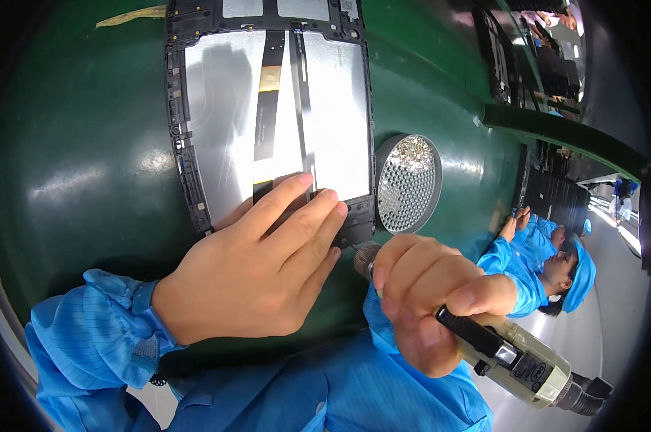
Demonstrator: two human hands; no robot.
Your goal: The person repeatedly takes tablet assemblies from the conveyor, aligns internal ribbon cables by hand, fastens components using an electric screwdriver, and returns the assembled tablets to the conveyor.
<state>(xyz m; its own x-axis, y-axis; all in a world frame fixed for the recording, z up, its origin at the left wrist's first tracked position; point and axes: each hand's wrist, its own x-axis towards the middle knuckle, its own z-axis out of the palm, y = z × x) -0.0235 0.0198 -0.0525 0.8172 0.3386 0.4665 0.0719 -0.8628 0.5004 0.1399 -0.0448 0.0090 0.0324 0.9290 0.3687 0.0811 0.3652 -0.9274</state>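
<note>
One green worktop (102, 144), framed panel (340, 108), co-workers (531, 284)

Shiny metal panel (340, 115), plastic frame (183, 137)

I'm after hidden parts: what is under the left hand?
The left hand covers part of a silver panel. Two dark strips run down it to the fingers; their lower ends and anything beneath the hand are hidden.

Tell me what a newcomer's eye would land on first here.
Probably the bright silver panel in its black frame, upper centre, with the left hand spread over its lower end. Next, the right hand, lower right of centre, gripping a beige handheld tool. Then the round grey dish of small shiny pieces, just right of the frame.
</note>
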